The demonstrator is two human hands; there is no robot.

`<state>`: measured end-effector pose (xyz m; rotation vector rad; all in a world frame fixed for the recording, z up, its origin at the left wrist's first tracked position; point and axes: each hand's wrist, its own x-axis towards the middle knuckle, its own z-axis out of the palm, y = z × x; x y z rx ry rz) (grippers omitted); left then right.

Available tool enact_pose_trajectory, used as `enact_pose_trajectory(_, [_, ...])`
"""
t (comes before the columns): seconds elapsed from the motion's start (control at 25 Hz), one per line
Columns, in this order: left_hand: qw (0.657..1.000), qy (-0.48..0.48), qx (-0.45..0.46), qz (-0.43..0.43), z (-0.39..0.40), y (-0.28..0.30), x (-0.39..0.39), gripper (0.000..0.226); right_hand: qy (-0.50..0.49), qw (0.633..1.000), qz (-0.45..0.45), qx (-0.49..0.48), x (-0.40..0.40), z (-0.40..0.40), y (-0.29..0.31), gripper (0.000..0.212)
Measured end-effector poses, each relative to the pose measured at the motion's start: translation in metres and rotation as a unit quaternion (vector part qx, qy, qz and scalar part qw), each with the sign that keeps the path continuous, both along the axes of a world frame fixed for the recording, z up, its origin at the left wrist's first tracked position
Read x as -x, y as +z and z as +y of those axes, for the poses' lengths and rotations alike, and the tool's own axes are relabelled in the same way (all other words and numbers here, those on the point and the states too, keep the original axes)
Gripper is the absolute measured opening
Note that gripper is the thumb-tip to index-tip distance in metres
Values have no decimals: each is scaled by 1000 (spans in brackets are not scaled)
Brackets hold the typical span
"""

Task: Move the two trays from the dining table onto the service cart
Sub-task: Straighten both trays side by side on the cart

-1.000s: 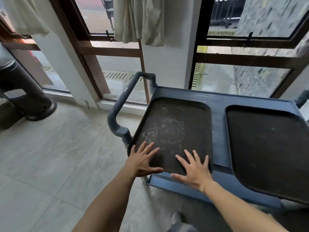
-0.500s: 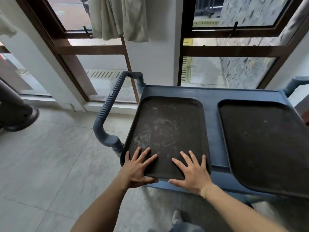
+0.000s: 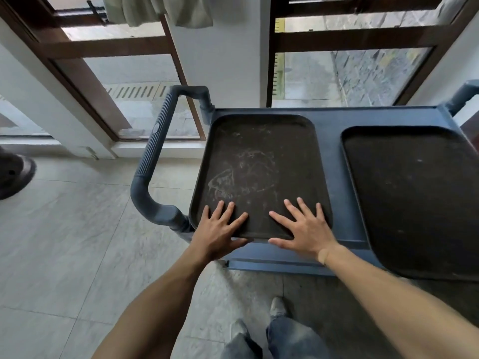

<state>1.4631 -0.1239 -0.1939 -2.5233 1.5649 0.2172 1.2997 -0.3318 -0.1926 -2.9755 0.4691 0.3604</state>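
Two dark brown trays lie side by side on the top of a blue service cart (image 3: 329, 120). The left tray (image 3: 259, 161) is scuffed with pale marks. The right tray (image 3: 414, 193) overhangs the cart's near edge. My left hand (image 3: 220, 229) lies flat on the left tray's near left corner, fingers spread, thumb along the near rim. My right hand (image 3: 303, 229) lies flat on the same tray's near right part, fingers spread. Neither hand grips anything.
The cart's ribbed handle (image 3: 155, 156) sticks out on the left; a second handle (image 3: 464, 97) shows at the far right. Windows with brown frames and a white pillar (image 3: 220, 60) stand close behind the cart. A dark round base (image 3: 13, 174) sits at left on the tiled floor.
The view has shifted so the cart sits more squarely in front of me. The left tray has slid a little further onto the cart under both flat hands.
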Motion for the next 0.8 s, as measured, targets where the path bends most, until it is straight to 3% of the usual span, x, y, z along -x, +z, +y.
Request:
enact_pose_trajectory(0.36, [999,2,-35,-8,-40,-7,-33,68,-13,999,41,-23,-38,-25,-3,73])
enact_pose_trajectory(0.56, [1000,10,-9,11,-39,-18,-29,70,-25,997,60,-29,-34,-19,-16,62])
enact_pose_trajectory(0.64, [999,5,10,39,-29,-16,-35,76,-33,996,66,-49,-31,-16,-15,67])
enact_pose_trajectory(0.8, [996,-10,1,88,-4,-15,-45,90,-20,995,88,-39,-21,-3,-15,99])
